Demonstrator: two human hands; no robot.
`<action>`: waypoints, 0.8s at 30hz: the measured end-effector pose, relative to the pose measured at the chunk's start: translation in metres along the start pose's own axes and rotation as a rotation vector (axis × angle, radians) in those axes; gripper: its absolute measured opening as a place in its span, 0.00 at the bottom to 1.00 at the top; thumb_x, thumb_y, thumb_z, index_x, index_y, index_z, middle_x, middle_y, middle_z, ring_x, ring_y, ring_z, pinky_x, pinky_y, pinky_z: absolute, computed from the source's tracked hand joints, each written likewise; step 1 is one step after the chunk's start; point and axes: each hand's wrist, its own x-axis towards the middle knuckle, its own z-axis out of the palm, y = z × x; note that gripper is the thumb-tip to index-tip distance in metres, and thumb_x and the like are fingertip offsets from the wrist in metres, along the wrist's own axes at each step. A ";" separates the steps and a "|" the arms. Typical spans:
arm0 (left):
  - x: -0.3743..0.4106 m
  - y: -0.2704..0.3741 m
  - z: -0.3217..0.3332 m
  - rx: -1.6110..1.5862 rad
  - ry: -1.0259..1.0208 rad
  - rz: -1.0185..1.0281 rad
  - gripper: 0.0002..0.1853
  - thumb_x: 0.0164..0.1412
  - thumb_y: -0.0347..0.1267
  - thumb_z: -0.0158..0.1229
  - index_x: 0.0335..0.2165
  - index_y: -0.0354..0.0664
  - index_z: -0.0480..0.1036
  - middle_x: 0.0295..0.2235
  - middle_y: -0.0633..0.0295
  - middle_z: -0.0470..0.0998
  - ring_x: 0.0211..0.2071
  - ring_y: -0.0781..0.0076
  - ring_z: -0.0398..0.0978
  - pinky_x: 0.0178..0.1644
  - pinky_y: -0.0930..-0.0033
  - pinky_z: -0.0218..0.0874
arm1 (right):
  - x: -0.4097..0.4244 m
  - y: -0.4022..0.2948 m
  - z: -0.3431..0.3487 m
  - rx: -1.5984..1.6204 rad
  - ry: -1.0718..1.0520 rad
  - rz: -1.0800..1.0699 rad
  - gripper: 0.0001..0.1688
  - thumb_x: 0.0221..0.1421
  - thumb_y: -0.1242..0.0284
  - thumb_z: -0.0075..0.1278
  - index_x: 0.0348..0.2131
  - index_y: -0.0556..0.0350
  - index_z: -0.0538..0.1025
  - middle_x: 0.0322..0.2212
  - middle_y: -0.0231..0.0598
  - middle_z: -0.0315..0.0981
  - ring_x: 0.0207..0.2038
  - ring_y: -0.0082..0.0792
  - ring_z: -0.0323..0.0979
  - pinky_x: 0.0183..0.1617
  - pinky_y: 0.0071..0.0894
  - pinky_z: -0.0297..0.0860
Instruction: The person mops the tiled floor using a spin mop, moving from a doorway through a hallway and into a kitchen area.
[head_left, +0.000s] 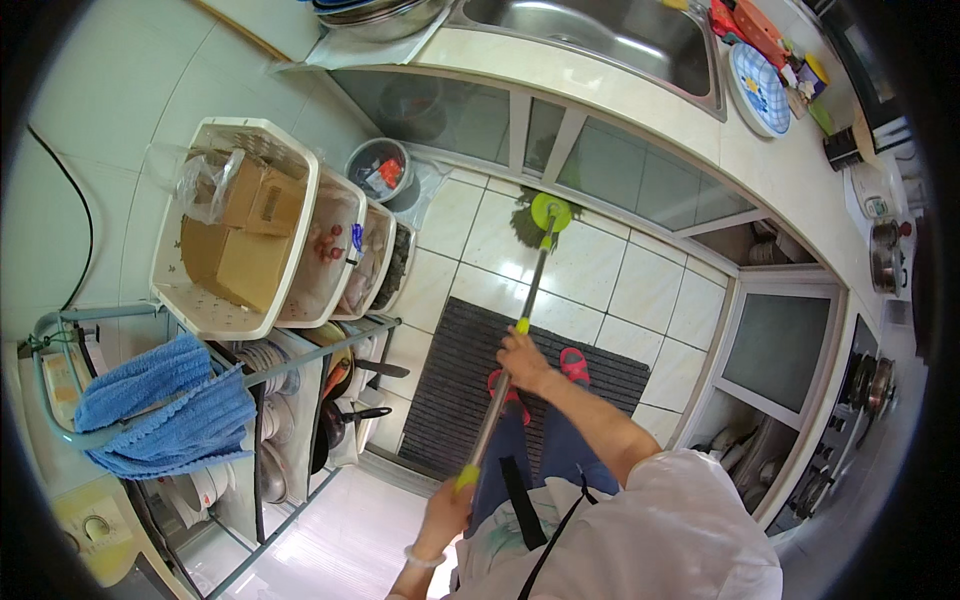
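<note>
A spin mop (534, 285) with a steel pole and lime-green fittings runs from before my body to the tiled floor (577, 277). Its round green head rests at the foot of the lower cabinets, with dark strands spread around it. My right hand (523, 363) is closed around the middle of the pole, just below a green collar. Near the pole's upper end, my left hand (448, 511), with a pale bracelet at its wrist, grips by a green fitting. My feet, in red sandals (574, 366), are on a dark ribbed mat (457, 375) beneath the pole.
Stacked white plastic baskets (292, 247) and a small bin (379, 171) stand left of the mop. Below them, a rack holds dishes, pans with protruding handles (382, 368) and a blue towel (165, 409). Glass-fronted cabinets (637, 172) lie under the counter and steel sink (592, 37).
</note>
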 end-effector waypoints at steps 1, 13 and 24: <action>0.010 -0.002 0.003 -0.031 -0.007 0.047 0.16 0.62 0.41 0.50 0.33 0.37 0.69 0.16 0.66 0.67 0.12 0.81 0.63 0.13 0.77 0.53 | -0.001 0.006 -0.007 0.002 0.000 0.010 0.16 0.39 0.75 0.53 0.34 0.56 0.76 0.45 0.53 0.65 0.59 0.58 0.50 0.61 0.54 0.51; -0.142 -0.170 -0.007 0.056 0.191 -0.075 0.22 0.62 0.45 0.48 0.29 0.33 0.71 0.14 0.63 0.67 0.16 0.77 0.64 0.18 0.73 0.55 | -0.098 -0.182 0.090 0.335 0.108 -0.229 0.15 0.34 0.77 0.54 0.30 0.57 0.73 0.37 0.49 0.63 0.57 0.59 0.52 0.56 0.62 0.53; 0.004 -0.042 -0.002 -0.413 0.013 -0.088 0.19 0.61 0.44 0.49 0.27 0.38 0.66 0.14 0.65 0.65 0.11 0.77 0.62 0.13 0.73 0.53 | 0.044 -0.021 0.004 -0.083 0.030 -0.243 0.16 0.38 0.73 0.54 0.32 0.57 0.75 0.38 0.49 0.68 0.55 0.54 0.58 0.59 0.53 0.54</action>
